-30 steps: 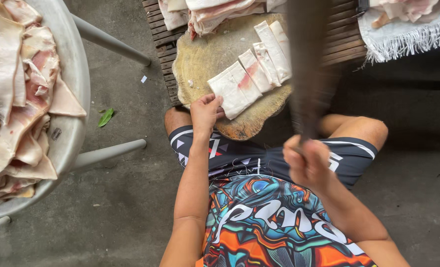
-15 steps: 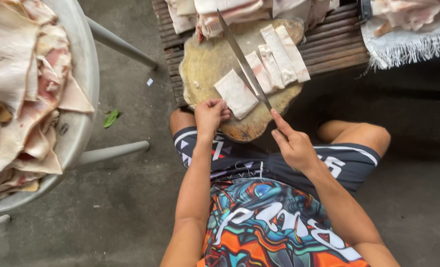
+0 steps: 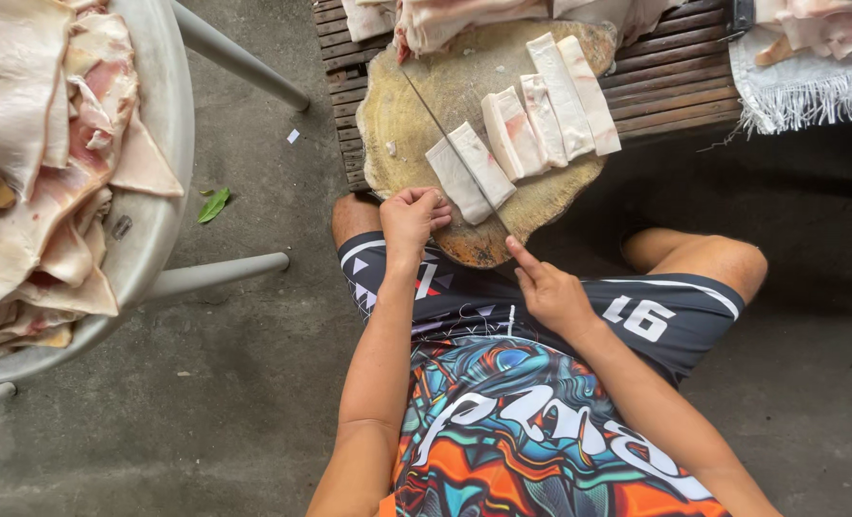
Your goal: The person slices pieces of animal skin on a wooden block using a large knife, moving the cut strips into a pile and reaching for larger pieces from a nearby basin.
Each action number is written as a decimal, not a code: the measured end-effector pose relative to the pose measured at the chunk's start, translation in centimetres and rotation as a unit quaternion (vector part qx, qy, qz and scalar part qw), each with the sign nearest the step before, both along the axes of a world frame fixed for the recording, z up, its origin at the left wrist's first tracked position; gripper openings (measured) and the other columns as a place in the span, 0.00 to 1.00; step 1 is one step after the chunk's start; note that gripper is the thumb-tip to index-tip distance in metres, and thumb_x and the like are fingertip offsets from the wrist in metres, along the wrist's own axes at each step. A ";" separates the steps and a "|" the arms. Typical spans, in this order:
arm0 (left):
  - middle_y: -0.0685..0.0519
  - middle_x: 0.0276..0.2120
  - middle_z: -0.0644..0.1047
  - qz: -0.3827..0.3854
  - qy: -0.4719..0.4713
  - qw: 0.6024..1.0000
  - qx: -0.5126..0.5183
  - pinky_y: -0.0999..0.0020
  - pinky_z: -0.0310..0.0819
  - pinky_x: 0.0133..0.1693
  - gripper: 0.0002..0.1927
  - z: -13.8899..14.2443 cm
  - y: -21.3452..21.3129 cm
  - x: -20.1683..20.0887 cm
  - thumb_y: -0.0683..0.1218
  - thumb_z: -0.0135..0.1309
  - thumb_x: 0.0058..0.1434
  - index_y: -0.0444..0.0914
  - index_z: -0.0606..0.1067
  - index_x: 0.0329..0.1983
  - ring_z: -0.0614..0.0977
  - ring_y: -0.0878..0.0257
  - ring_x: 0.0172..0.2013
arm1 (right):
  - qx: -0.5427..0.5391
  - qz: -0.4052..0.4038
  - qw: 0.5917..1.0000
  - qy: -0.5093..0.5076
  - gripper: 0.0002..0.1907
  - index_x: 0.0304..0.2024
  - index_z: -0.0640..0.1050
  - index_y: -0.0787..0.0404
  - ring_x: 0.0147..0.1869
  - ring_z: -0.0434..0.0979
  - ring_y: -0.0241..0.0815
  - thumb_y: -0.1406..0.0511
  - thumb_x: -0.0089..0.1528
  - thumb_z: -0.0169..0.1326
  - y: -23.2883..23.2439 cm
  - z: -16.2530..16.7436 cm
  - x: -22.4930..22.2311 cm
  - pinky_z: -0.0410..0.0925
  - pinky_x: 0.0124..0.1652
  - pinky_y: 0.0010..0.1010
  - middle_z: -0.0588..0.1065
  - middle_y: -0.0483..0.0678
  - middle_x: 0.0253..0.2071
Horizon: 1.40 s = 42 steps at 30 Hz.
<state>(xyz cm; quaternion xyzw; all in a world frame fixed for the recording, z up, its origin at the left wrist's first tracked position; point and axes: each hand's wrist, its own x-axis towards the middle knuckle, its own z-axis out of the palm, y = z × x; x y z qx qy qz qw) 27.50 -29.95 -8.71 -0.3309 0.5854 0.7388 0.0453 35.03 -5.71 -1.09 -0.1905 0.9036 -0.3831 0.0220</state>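
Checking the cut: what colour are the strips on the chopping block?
Pale cream-white strips with pink streaks, clearest in the head view.

Colourful patterned shirt point(image 3: 531, 450), black shorts point(image 3: 560, 306)

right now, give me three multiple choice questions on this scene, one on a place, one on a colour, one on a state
1. Where does the chopping block lie?
A. on the slatted bench
B. on the bare ground
C. on a chair

2. What colour is the leaf on the ground?
A. green
B. red
C. yellow

3. How is the knife placed?
A. raised in the air
B. blade down on the block
C. dropped on the ground

Answers:
1 A, the block rests on the bench's wooden slats.
2 A, the leaf shows green against the grey ground.
3 B, the right hand holds it with the blade down among the meat strips, with the left hand at the nearest strip.
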 end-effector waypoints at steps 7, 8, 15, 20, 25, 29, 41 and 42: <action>0.45 0.37 0.82 -0.069 0.012 0.996 -0.060 0.74 0.80 0.28 0.22 0.8 1.4 -2.8 0.46 0.54 0.64 0.28 0.74 0.57 0.85 0.62 0.29 | -0.208 -0.093 0.894 -0.386 0.33 0.75 0.60 0.40 0.19 0.65 0.33 0.65 0.68 0.47 2.1 -1.1 -0.1 0.65 0.22 0.27 0.66 0.43 0.19; 0.44 0.39 0.83 -0.075 0.002 0.995 -0.068 0.75 0.79 0.28 0.25 1.0 2.3 -3.4 0.47 0.54 0.65 0.28 0.71 0.61 0.86 0.62 0.30 | -0.230 -0.094 0.891 -0.381 0.33 0.75 0.61 0.40 0.19 0.64 0.31 0.66 0.68 0.48 2.6 -1.2 -0.2 0.65 0.22 0.25 0.66 0.42 0.19; 0.26 0.69 0.60 -0.132 0.067 0.935 -0.322 0.45 0.60 0.67 0.57 4.7 12.2 -9.7 0.69 0.57 0.61 0.31 0.47 0.77 0.64 0.34 0.68 | -0.384 -0.103 0.903 -0.163 0.34 0.77 0.56 0.42 0.25 0.65 0.28 0.70 0.72 0.46 7.3 -3.7 -1.5 0.66 0.26 0.21 0.68 0.40 0.26; 0.27 0.73 0.34 -0.258 -0.135 0.824 -0.486 0.14 0.37 0.60 0.69 8.1 19.4 -13.7 0.80 0.58 0.51 0.48 0.30 0.79 0.42 0.12 0.66 | -0.526 -0.134 0.832 -0.116 0.35 0.80 0.51 0.37 0.32 0.64 0.29 0.69 0.74 0.44 9.9 -6.8 -3.3 0.68 0.30 0.24 0.66 0.41 0.31; 0.35 0.76 0.30 -0.346 -0.178 0.744 -0.543 0.11 0.46 0.56 0.70 9.7 20.4 -15.9 0.75 0.62 0.47 0.52 0.30 0.79 0.45 0.13 0.67 | -0.530 -0.172 0.820 -0.135 0.35 0.79 0.51 0.36 0.31 0.64 0.30 0.69 0.74 0.43 10.3 -8.5 -2.8 0.69 0.28 0.24 0.65 0.41 0.30; 0.34 0.76 0.30 -0.390 -0.218 0.716 -0.536 0.19 0.56 0.55 0.67 9.5 19.1 -15.9 0.66 0.67 0.49 0.53 0.33 0.79 0.51 0.15 0.65 | -0.533 -0.178 0.812 -0.160 0.36 0.79 0.53 0.37 0.30 0.64 0.30 0.69 0.73 0.44 10.5 -8.7 -3.1 0.68 0.28 0.23 0.64 0.41 0.30; 0.34 0.48 0.70 -0.386 -0.097 0.677 -0.618 0.33 0.67 0.46 0.62 6.7 14.6 -12.1 0.49 0.65 0.51 0.47 0.34 0.77 0.75 0.41 0.45 | -0.488 -0.118 0.835 -0.224 0.36 0.77 0.55 0.36 0.25 0.66 0.31 0.71 0.71 0.45 8.8 -9.6 -3.9 0.68 0.26 0.23 0.67 0.43 0.27; 0.33 0.47 0.70 -0.385 -0.073 0.654 -0.647 0.34 0.68 0.44 0.60 6.4 14.6 -11.9 0.48 0.64 0.52 0.46 0.36 0.77 0.76 0.41 0.44 | -0.479 -0.123 0.838 -0.231 0.36 0.77 0.55 0.35 0.25 0.66 0.31 0.71 0.70 0.45 8.6 -9.8 -4.1 0.68 0.26 0.23 0.67 0.43 0.26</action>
